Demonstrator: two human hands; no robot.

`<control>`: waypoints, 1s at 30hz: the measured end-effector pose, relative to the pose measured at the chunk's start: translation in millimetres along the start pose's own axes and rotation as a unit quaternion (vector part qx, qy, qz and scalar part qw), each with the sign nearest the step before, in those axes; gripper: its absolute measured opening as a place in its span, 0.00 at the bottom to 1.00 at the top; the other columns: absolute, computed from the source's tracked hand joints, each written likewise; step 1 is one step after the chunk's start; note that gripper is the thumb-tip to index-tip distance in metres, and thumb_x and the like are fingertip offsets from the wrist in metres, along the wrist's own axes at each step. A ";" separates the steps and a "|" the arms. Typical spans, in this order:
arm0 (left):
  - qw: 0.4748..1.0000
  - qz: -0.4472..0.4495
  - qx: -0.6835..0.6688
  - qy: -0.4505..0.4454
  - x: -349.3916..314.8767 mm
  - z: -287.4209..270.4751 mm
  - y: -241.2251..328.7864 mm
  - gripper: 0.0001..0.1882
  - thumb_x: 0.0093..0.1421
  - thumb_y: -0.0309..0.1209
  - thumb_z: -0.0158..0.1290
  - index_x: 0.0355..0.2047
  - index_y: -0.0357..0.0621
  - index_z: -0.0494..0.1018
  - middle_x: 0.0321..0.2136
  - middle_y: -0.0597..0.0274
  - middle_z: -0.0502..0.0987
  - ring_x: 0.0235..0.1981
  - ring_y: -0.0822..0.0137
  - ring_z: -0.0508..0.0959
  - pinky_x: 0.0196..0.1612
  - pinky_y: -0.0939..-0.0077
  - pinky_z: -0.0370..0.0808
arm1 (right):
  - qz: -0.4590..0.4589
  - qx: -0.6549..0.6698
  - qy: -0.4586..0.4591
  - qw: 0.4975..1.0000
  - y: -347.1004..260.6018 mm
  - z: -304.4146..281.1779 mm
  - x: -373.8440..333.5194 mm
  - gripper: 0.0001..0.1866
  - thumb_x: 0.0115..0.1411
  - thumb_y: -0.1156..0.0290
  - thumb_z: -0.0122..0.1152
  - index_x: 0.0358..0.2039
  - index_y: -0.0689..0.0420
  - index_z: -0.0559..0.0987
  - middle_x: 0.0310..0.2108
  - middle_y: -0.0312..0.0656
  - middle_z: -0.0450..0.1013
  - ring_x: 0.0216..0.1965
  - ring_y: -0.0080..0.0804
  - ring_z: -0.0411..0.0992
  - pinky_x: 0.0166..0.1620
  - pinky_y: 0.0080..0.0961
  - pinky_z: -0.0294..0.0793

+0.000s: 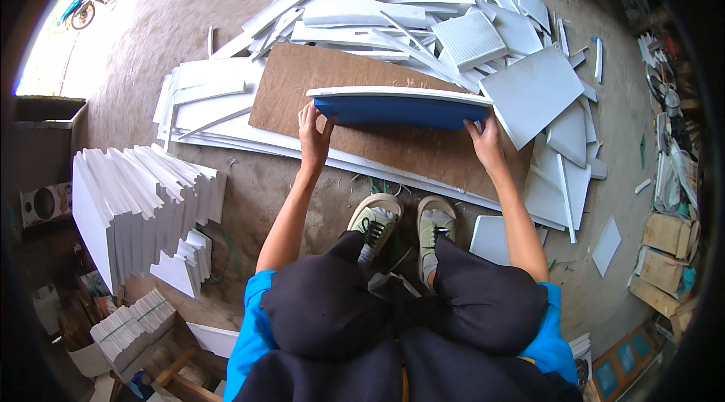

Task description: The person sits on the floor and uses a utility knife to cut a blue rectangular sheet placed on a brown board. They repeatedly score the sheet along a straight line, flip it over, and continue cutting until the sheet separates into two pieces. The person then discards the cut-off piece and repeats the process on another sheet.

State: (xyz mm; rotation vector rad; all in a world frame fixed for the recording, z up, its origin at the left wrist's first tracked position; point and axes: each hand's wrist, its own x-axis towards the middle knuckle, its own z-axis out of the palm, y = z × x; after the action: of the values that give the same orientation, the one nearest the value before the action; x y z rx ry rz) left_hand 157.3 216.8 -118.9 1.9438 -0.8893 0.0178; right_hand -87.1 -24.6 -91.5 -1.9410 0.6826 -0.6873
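Observation:
Between my hands a flat rectangular panel [400, 112] with a white edge and a blue face stands tilted on edge, its blue side toward me. My left hand [313, 138] grips its left end, thumb on the blue face. At the right end my right hand [487, 141] holds it the same way; the fingers behind are partly hidden. Under the panel lies a brown wooden board [310, 73], resting on a stack of large white sheets [215, 130]. Whether the panel's lower edge touches the board, I cannot tell.
Beyond the board spreads a heap of white offcuts [362, 13], with a square white sheet [532, 92] overlapping its right side. Upright white panels [143, 206] stand in a row at the left. Cardboard boxes [664, 251] line the right. My shoes [374, 221] are just before the stack.

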 end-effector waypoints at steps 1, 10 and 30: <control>1.000 0.010 0.023 -0.004 -0.4 0.6 -3.0 0.20 0.49 0.21 0.55 0.44 0.36 0.64 0.37 0.52 0.68 0.39 0.59 0.71 0.41 0.72 0.72 | 0.026 -0.016 -0.001 1.000 2.0 0.4 -0.7 0.24 0.54 0.73 0.56 0.50 0.65 0.62 0.44 0.53 0.66 0.46 0.45 0.66 0.48 0.33 0.64; 0.992 -0.016 -0.126 0.003 31.0 -13.7 15.6 0.22 0.51 0.22 0.55 0.47 0.40 0.65 0.40 0.56 0.70 0.41 0.62 0.72 0.44 0.69 0.69 | 0.044 0.124 0.039 0.990 -16.0 -9.2 11.8 0.22 0.51 0.75 0.60 0.45 0.68 0.65 0.37 0.44 0.70 0.38 0.26 0.70 0.40 0.22 0.70; 0.923 0.065 -0.379 -0.016 59.8 -40.4 182.5 0.23 0.62 0.31 0.43 0.53 0.37 0.48 0.40 0.57 0.63 0.44 0.71 0.62 0.49 0.78 0.59 | 0.076 0.219 0.051 0.971 -63.9 -36.4 -13.0 0.41 0.51 0.65 0.62 0.58 0.58 0.48 0.57 0.46 0.51 0.59 0.36 0.51 0.58 0.30 0.54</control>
State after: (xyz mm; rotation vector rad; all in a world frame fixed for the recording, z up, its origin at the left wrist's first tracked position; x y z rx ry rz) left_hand 107.5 164.2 63.5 1.1627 -0.8744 -0.2478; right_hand -110.2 -10.6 -21.9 -1.4414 0.6693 -0.7734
